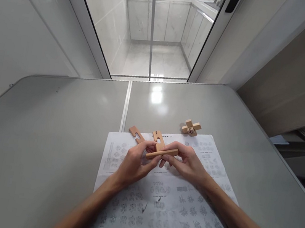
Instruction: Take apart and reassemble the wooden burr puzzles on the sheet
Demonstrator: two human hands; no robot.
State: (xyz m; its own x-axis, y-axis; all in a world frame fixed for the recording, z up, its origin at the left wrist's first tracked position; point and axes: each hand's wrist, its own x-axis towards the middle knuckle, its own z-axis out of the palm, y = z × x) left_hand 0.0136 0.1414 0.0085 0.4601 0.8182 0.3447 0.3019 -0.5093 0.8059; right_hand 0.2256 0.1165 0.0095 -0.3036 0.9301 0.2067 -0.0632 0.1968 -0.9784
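Observation:
My left hand (136, 162) and my right hand (186, 161) meet over a printed sheet, both closed on wooden puzzle pieces. A flat crosswise puzzle piece (172, 152) is pinched between the fingers of both hands. Behind it, touching or joined to it, a slotted puzzle piece (158, 135) with a dark mark points away from me; I cannot tell how the two fit. Another slotted wooden piece (136, 131) lies beyond my left hand, partly hidden by it. Farther right, several short pieces form a small cross-shaped wooden puzzle (192, 128), with a dark mark on its face.
The creased paper sheet (158, 223), printed with rows of puzzle diagrams, lies under my forearms and hangs over the near edge. A grey table (57, 145) with a pale seam (126, 106) extends around it. Past the far edge stands a glazed door (152, 25).

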